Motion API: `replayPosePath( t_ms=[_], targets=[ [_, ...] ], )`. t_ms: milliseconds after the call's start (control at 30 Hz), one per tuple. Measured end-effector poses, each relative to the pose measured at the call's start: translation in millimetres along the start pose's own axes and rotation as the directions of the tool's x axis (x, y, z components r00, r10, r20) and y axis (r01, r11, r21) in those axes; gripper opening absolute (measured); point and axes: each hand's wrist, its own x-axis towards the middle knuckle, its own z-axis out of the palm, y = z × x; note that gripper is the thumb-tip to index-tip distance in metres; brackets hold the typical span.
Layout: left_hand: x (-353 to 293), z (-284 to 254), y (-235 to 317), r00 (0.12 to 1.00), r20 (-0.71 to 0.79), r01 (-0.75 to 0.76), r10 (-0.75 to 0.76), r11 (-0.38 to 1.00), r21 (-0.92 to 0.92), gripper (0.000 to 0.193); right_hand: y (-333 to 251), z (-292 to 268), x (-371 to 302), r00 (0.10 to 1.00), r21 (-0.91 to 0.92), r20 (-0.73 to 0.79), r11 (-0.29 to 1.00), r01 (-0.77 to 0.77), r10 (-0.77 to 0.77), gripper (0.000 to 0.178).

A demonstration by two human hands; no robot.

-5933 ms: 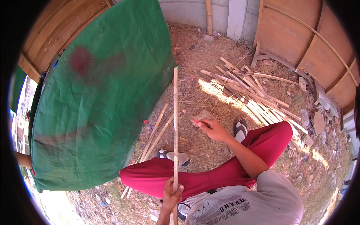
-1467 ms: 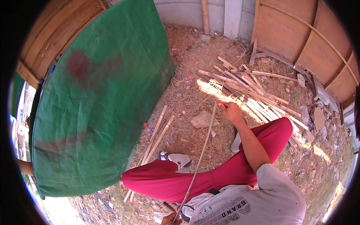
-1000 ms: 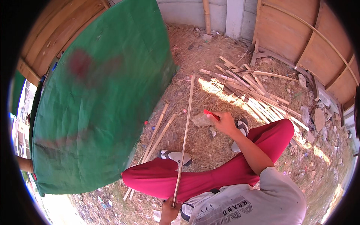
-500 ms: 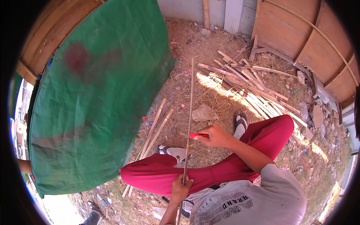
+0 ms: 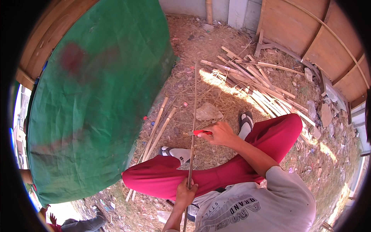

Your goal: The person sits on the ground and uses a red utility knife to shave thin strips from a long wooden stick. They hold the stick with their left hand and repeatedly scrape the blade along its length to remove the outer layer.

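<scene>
A long, thin bamboo strip runs upright through the middle of the view, from my lap to the ground beyond my feet. My left hand is closed around its lower part near my waist. In my closed right hand is a red-handled knife, held against the strip about midway along its length. The blade is too small to make out clearly here. My legs, in dark pink trousers, are spread wide on either side of the strip.
A pile of split bamboo pieces lies ahead right. Two bamboo pieces rest left of the strip, near a flat stone. A green tarp fills the left. Wooden panels stand right. Another person's leg shows lower left.
My right hand and the knife have shifted slightly farther along the strip, away from me. My left hand keeps its hold. More of the other person, including a hand, shows at lower left.
</scene>
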Motion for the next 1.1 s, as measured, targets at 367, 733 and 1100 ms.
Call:
replayPosePath(
  t_ms=[367, 733, 1100],
  targets=[
    [-44, -9, -7, 0.99, 0.128, 0.047, -0.057, 0.995, 0.084, 0.017, 69, -30, 21, 0.936, -0.129, -0.106, 0.928, -0.348, 0.336, 0.04],
    [-71, -25, -45, 0.989, 0.093, 0.118, -0.118, 0.993, 0.009, 0.018, 41, -20, 10, 0.993, 0.054, -0.001, 0.992, -0.117, 0.117, 0.039],
    [-84, -25, -41, 0.988, 0.151, 0.016, -0.043, 0.984, 0.176, 0.016, 62, -31, 21, 0.927, -0.078, -0.192, 0.936, -0.342, 0.323, 0.043]
  ],
)
